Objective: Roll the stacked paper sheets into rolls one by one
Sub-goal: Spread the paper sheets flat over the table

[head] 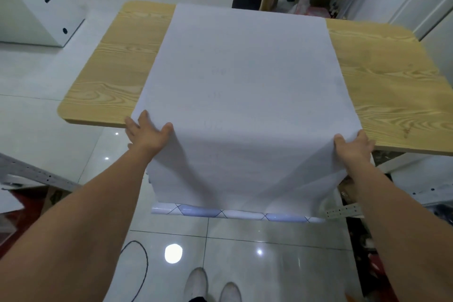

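As far as I can see from where I stand, no rolling of this sheet has begun: the top sheet [245,76] lies flat and full-length over the wooden table [110,76], its near end drooping past the table's front edge toward the person. The left hand [147,133] grips the sheet's left margin, thumb over the paper and some fingers seemingly tucked beneath it, the rest spread. The right hand [354,147] pinches the right margin in much the same way, thumb on top. Creases run down from both grips, so I judge the sheet is held a little clear of the paper stack [153,184], whose layered edges hang just beside the left forearm. At the foot of the hanging paper shows one glossy roll [235,214] with crossed lines on it (a finished one, perhaps, or the curled end of the pile; I cannot tell which). At most one roll looks done, a thick pile is left, and the sheet in hand needs its near edge curled over first
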